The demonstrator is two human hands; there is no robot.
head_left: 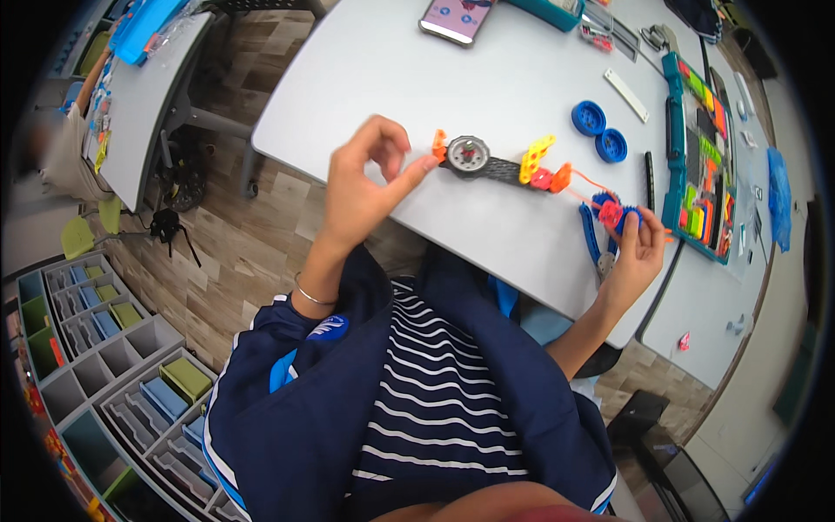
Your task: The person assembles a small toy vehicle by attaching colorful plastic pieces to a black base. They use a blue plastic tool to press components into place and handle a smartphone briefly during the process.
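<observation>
A building-toy assembly lies across the white table in front of me. Its black beam (503, 170) carries a grey wheel (469, 155), a yellow angled piece (536, 157) and an orange piece (438, 145) at the left end. My left hand (364, 184) is open beside that end, thumb tip at the orange piece, index finger curled apart from it. My right hand (637, 248) pinches a blue gear (628, 219) next to a pink-red block (611, 213). Thin orange-red strands run from there to an orange connector (561, 178). Blue-handled pliers (591, 235) lie beside the right hand.
Two blue wheel rims (600, 130), a white strip (626, 95) and a black rod (649, 177) lie beyond the assembly. A teal parts case (671, 165) stands open at right. The phone (456, 19) is at the far edge. Grey storage bins (91, 374) stand lower left.
</observation>
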